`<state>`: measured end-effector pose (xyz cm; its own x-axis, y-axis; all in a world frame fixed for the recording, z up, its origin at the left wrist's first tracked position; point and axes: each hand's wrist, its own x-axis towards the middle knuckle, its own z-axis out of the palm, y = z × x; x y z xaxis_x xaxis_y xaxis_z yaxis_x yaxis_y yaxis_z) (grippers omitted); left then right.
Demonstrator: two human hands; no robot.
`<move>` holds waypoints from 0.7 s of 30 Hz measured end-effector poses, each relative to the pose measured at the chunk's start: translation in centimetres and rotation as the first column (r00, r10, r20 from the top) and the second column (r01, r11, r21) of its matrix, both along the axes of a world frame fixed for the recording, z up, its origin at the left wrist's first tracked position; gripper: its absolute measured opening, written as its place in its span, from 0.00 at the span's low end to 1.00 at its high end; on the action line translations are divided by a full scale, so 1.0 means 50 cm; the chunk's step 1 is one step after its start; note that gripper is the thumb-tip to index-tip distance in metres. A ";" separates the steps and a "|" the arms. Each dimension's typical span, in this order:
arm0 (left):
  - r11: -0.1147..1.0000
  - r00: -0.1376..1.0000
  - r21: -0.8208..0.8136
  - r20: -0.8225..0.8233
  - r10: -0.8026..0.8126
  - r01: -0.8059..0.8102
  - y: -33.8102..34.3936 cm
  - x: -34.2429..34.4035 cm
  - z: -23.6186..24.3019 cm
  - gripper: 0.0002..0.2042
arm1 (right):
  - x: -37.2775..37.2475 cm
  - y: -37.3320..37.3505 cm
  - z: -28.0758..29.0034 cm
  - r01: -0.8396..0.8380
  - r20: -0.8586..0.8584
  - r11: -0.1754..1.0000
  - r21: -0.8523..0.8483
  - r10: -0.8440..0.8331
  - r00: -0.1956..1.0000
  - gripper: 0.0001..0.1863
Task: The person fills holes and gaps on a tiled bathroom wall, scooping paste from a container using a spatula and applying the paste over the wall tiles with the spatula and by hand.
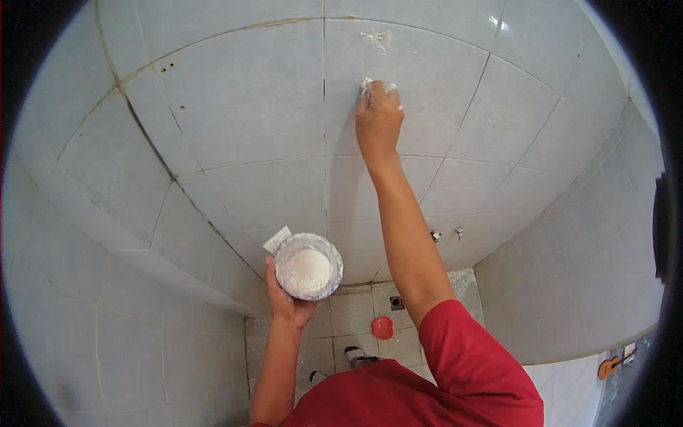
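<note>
My left hand (290,306) grips a round, paste-smeared plastic tub (336,267) from below, with the thumb along its left side. White powder or paste (309,272) lies inside the tub, and a flat pale piece (277,240) sticks out past its upper left rim. Higher up, my right hand (380,122) is against the tiled wall (249,92) with its fingers bent and closed. White paste (367,82) clings about those fingertips; whether they pinch anything more is hidden. Above that hand, a rough white patch (377,40) marks the same tile.
Two small taps (459,233) jut from the wall beside my right forearm. On the tiled floor are a drain (397,303) and a flat red object (382,327), near my feet. Tiled walls stand close on both sides. An orange guitar-shaped object (608,367) shows at lower right.
</note>
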<state>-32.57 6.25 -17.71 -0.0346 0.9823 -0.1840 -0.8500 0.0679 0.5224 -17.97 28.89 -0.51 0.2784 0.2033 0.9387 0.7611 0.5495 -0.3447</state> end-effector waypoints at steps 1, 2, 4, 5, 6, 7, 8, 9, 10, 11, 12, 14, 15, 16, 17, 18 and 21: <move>1.000 1.000 0.008 -0.004 0.000 0.000 -0.002 0.002 -0.007 0.37 | -0.006 -0.016 -0.019 -0.008 0.014 1.000 -0.001 0.008 1.000 0.05; 1.000 1.000 -0.007 0.011 0.023 -0.023 -0.004 0.003 -0.004 0.36 | -0.012 -0.030 -0.030 -0.028 0.018 0.999 -0.036 0.029 0.999 0.05; 1.000 1.000 0.028 0.002 0.012 -0.012 -0.006 -0.002 -0.005 0.36 | -0.025 -0.054 -0.048 -0.058 -0.021 0.996 -0.071 0.056 0.998 0.04; 0.998 1.000 0.061 -0.008 0.005 -0.004 -0.004 -0.006 -0.012 0.36 | -0.030 -0.062 -0.054 -0.092 -0.063 0.990 -0.105 0.085 0.994 0.04; 0.998 1.000 0.060 -0.008 0.001 -0.001 0.001 -0.011 -0.024 0.36 | -0.033 -0.063 -0.062 -0.088 -0.063 0.990 -0.107 0.082 0.995 0.04; 0.998 1.000 0.062 0.025 0.000 -0.001 0.003 -0.014 -0.032 0.36 | -0.034 -0.061 -0.066 -0.108 -0.089 0.990 -0.088 0.101 0.991 0.05; 0.998 0.998 0.062 0.059 -0.001 -0.003 0.006 -0.016 -0.039 0.36 | -0.033 -0.057 -0.069 -0.129 -0.115 0.989 -0.070 0.120 0.986 0.05; 0.998 0.998 0.057 0.059 -0.001 -0.003 0.010 -0.015 -0.045 0.36 | -0.029 -0.050 -0.070 -0.129 -0.115 0.989 -0.075 0.120 0.986 0.05; 0.999 0.999 0.042 0.044 0.012 -0.014 0.009 -0.015 -0.043 0.37 | -0.026 -0.049 -0.065 -0.269 -0.240 0.955 -0.127 0.234 0.942 0.06; 0.999 0.999 0.027 0.028 0.024 -0.025 0.007 -0.018 -0.042 0.37 | -0.024 -0.049 -0.063 -0.407 -0.368 0.899 -0.159 0.329 0.870 0.06; 1.000 0.999 0.016 0.029 0.026 -0.027 0.004 -0.024 -0.043 0.37 | -0.025 -0.051 -0.064 -0.409 -0.371 0.897 -0.170 0.326 0.870 0.06; 1.000 0.998 -0.001 0.055 0.009 -0.009 0.007 -0.024 -0.038 0.36 | -0.025 -0.052 -0.051 -0.536 -0.480 0.821 -0.198 0.395 0.783 0.07; 1.000 0.998 -0.001 0.059 0.016 -0.016 0.012 -0.026 -0.040 0.36 | -0.029 -0.048 -0.046 -0.540 -0.477 0.817 -0.201 0.400 0.782 0.07; 1.000 0.999 0.011 0.037 -0.004 0.004 0.015 -0.028 -0.043 0.36 | -0.030 -0.046 -0.047 -0.574 -0.487 0.806 -0.141 0.449 0.750 0.05; 0.999 1.000 0.023 0.014 -0.024 0.024 0.016 -0.028 -0.043 0.36 | -0.031 -0.045 -0.046 -0.606 -0.493 0.792 -0.080 0.497 0.714 0.04; 0.999 1.000 0.024 0.016 -0.026 0.026 0.011 -0.022 -0.041 0.36 | -0.035 -0.039 -0.055 -0.604 -0.491 0.793 -0.081 0.495 0.716 0.04; 1.000 0.999 -0.012 -0.032 0.015 -0.015 0.017 -0.022 -0.030 0.38 | -0.054 -0.016 -0.073 -0.293 -0.224 0.956 0.014 0.289 0.931 0.05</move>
